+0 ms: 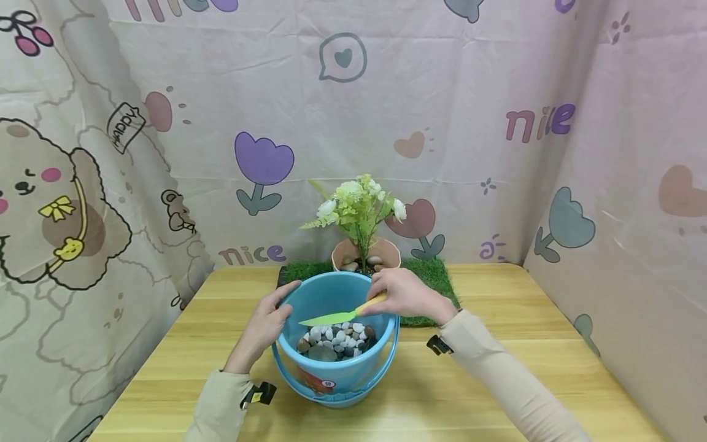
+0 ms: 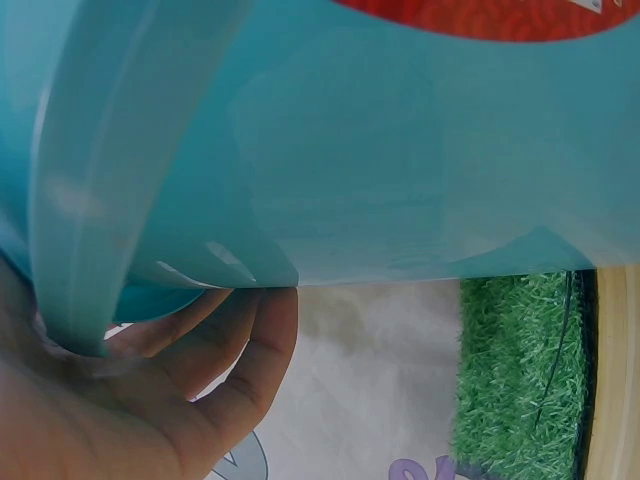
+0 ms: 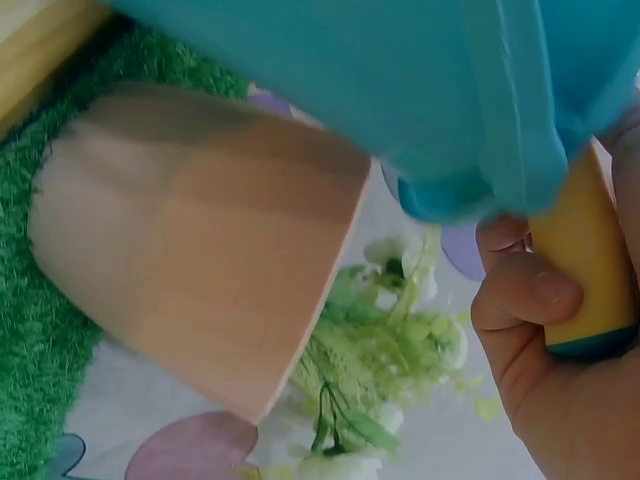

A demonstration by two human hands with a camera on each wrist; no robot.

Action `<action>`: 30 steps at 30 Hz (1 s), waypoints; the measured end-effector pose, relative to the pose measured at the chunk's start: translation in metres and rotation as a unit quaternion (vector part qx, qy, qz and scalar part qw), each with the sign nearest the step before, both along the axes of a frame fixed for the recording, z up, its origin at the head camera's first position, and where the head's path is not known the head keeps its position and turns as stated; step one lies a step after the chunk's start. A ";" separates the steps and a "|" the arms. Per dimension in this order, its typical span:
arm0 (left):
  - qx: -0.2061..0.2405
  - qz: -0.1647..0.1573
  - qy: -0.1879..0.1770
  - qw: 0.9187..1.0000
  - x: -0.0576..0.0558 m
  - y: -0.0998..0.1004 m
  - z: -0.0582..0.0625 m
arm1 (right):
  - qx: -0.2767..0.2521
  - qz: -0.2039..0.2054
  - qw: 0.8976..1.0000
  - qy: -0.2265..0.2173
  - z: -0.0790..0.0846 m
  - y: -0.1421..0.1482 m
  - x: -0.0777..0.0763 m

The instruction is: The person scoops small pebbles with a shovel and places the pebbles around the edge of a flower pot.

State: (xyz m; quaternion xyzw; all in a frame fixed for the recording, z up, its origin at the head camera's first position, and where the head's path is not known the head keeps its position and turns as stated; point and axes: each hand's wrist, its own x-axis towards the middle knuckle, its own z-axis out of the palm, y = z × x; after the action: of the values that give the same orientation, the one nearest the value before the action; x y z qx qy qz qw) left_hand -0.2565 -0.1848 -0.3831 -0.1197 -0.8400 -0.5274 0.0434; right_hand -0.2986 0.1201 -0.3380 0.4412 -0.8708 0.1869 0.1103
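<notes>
A light-blue bucket (image 1: 338,368) stands on the table with white, grey and brown pebbles (image 1: 339,339) inside. My left hand (image 1: 264,328) grips its left rim; in the left wrist view the fingers (image 2: 262,355) lie against the outer wall beside the handle. My right hand (image 1: 402,293) holds a small garden trowel by its yellow handle (image 3: 585,250), thumb and fingers wrapped round it. The trowel's green pointed blade (image 1: 329,319) is over the pebbles, tip toward the left, with no pebbles showing on it. The bucket's handle (image 1: 386,368) hangs down at the front.
Behind the bucket, a terracotta-coloured pot (image 3: 200,240) with a white-flowered plant (image 1: 359,209) and some stones stands on a green turf mat (image 1: 436,282). Wooden tabletop (image 1: 486,368) extends on both sides. A printed cloth (image 1: 469,92) hangs at the back and sides.
</notes>
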 end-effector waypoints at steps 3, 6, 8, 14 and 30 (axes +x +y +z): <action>0.000 0.000 -0.002 1.000 0.001 0.000 0.000 | 0.004 -0.003 1.000 0.005 -0.003 -0.005 0.001; 0.004 -0.002 -0.005 1.000 0.001 0.000 0.001 | 0.001 -0.002 1.000 0.005 -0.006 -0.007 0.002; 0.005 -0.004 -0.005 1.000 0.001 0.000 0.002 | 0.003 0.000 1.000 0.006 -0.007 -0.008 0.003; 0.005 -0.006 -0.006 1.000 0.001 -0.002 0.002 | 0.013 -0.001 1.000 0.016 -0.006 -0.009 0.008; 0.006 -0.003 -0.006 1.000 0.000 0.000 -0.001 | 0.085 0.079 0.980 -0.159 0.016 -0.013 0.006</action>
State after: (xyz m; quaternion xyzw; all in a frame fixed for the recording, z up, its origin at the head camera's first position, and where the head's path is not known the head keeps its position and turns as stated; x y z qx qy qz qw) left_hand -0.2569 -0.1850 -0.3837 -0.1184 -0.8367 -0.5334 0.0372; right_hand -0.2927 0.1068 -0.3216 0.4807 -0.8524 0.1884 -0.0825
